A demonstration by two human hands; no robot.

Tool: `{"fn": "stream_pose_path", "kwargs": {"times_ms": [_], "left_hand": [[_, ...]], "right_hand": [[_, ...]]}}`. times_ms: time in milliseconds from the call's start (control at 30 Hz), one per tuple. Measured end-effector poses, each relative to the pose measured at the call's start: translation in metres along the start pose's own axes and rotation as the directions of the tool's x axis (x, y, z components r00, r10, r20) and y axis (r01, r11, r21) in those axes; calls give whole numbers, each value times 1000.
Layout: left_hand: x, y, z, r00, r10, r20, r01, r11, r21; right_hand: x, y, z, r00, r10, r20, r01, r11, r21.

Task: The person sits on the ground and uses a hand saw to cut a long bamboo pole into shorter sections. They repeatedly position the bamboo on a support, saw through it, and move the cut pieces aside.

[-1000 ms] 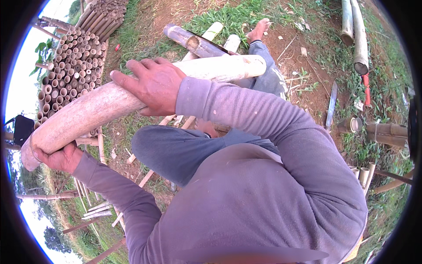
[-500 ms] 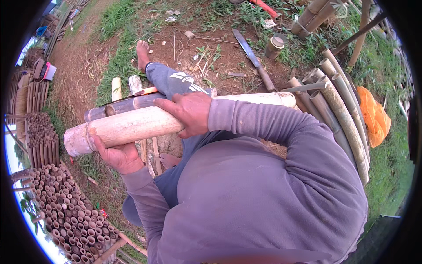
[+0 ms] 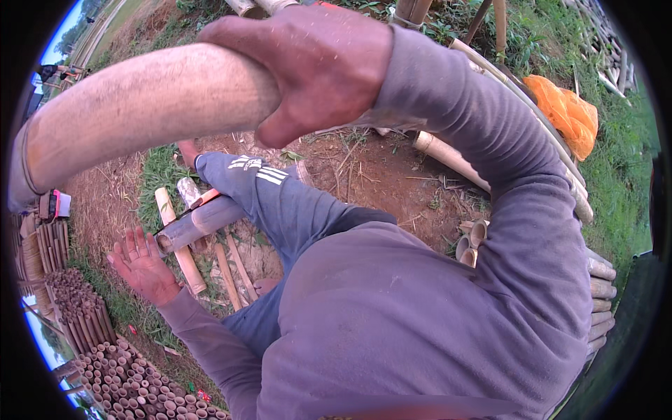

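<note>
A thick, pale bamboo pole (image 3: 147, 101) is held up close to the head view, its near end at the left rim. My right hand (image 3: 325, 70) is closed over the top of it, thumb underneath. Below the pole, my left hand (image 3: 145, 267) is open and empty, fingers spread and palm turned up. A darker bamboo length (image 3: 210, 218) rests near that hand and by my leg, with a thin dark tool with an orange part (image 3: 205, 198) on it. A pale bamboo piece (image 3: 183, 252) lies across beneath the darker length.
Bundles of short cut bamboo (image 3: 136, 385) stand at the lower left. On the right are an orange cloth or bag (image 3: 568, 112), a bamboo pole on the ground (image 3: 451, 161) and a few hollow bamboo pieces (image 3: 470, 245). Bamboo strips (image 3: 227, 276) lie between my legs.
The bamboo pole has risen toward the head view, still in my right hand. My left hand has let go of it and moved down and left, opening.
</note>
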State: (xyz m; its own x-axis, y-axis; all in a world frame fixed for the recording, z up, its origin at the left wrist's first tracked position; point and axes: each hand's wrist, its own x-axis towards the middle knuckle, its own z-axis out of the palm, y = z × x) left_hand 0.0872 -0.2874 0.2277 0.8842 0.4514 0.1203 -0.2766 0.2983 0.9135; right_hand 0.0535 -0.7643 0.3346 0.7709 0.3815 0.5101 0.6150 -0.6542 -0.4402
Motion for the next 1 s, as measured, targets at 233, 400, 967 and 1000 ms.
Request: {"fn": "stream_pose_path", "kwargs": {"times_ms": [233,400,967,1000], "left_hand": [[54,-1,-76,979,-203,-3,186,891,413],[102,-4,-160,957,-262,-124,269,644,716],[105,52,-221,932,-277,-234,297,213,931],[102,51,-217,916,-306,-259,319,166,933]], "right_hand": [[-80,33,-185,806,590,43,-558,782,-277],[-242,140,-223,612,782,-119,-694,459,-555],[-517,281,-140,-254,922,-291,-828,-363,-427],[-511,278,-139,-249,913,-324,-849,-367,-380]]}}
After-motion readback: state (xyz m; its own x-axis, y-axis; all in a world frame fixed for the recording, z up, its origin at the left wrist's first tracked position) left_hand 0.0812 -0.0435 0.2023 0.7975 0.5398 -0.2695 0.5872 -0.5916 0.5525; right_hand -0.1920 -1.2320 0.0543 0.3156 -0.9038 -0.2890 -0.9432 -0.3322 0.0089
